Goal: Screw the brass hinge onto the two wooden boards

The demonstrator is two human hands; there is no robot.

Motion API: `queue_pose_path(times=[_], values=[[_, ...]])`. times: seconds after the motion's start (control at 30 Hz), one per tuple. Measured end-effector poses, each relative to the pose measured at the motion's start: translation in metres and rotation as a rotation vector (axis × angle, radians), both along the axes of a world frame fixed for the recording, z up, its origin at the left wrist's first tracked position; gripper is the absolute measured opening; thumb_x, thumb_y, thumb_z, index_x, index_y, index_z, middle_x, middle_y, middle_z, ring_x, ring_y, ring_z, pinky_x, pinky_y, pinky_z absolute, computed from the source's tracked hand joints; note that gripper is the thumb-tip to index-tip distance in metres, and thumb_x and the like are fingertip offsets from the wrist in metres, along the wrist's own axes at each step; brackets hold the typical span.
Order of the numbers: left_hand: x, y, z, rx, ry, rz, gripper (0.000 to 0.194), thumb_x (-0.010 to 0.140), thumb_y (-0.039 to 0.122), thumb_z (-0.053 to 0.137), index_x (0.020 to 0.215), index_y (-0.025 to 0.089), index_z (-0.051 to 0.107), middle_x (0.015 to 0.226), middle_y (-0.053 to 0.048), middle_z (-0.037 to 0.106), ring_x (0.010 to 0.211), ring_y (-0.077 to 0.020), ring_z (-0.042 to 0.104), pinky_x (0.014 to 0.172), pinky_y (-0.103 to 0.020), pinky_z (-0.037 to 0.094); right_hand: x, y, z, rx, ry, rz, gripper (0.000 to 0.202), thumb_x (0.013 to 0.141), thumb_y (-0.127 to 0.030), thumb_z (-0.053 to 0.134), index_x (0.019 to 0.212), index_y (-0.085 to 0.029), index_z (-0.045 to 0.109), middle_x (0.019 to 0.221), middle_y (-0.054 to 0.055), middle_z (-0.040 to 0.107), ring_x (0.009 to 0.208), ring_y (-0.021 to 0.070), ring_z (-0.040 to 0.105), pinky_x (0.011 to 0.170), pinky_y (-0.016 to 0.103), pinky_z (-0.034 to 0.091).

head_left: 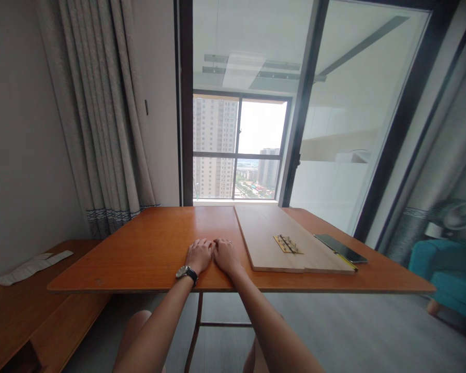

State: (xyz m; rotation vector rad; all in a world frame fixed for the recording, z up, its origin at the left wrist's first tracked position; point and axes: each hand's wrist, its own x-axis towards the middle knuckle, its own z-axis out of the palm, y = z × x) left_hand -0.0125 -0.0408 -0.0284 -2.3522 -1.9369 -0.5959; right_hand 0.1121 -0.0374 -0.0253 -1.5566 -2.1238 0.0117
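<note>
My left hand, with a dark-strapped watch on its wrist, lies palm down on the orange-brown wooden table. Beside it, nearly touching, my right hand also rests palm down, near the left edge of a pale wooden board. Both hands hold nothing, and their fingers lie on the tabletop. On the board sits a small yellow plate with dark, thin parts on it, too small to make out. A dark phone lies at the board's right edge, next to a narrow yellow and black item.
At the left stands a lower wooden bench with a pale strip on it. Glass doors and a window are behind the table. A teal armchair and a fan stand at the right, with grey curtains at both sides.
</note>
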Motion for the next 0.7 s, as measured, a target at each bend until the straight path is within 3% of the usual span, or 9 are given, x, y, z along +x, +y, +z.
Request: queue_pose_path(times=[0.13,0.3,0.7], values=[[0.0003,-0.0003,-0.0003,0.008,-0.006,-0.002,0.036,0.099,0.029,0.039,0.129,0.023,0.058,0.137,-0.007,0.058,0.127,-0.0253,0.048,0.105,-0.041,0.04,0.0,0.0015,-0.0008,-0.004,-0.003,-0.002,0.03,0.095,-0.033,0.058,0.12,-0.016,0.059,0.123,0.01,0.061,0.107,0.0234,0.062,0.092,0.046,0.052],[0.0004,-0.0008,-0.0006,0.009,-0.006,0.001,0.034,0.099,0.03,0.037,0.119,0.022,0.064,0.135,-0.008,0.059,0.127,-0.026,0.049,0.103,-0.041,0.041,0.0012,0.0017,-0.0007,-0.034,-0.032,0.006,0.027,0.095,-0.033,0.058,0.115,-0.016,0.062,0.118,0.009,0.063,0.105,0.0223,0.063,0.09,0.045,0.052],[-0.0006,-0.0001,-0.0005,0.011,-0.005,-0.008,0.034,0.099,0.03,0.038,0.12,0.023,0.063,0.134,-0.009,0.06,0.126,-0.0258,0.049,0.103,-0.041,0.041,0.0011,0.0005,0.0006,-0.051,-0.036,-0.001,0.026,0.095,-0.033,0.058,0.115,-0.016,0.062,0.12,0.009,0.063,0.107,0.0226,0.062,0.092,0.045,0.052]])
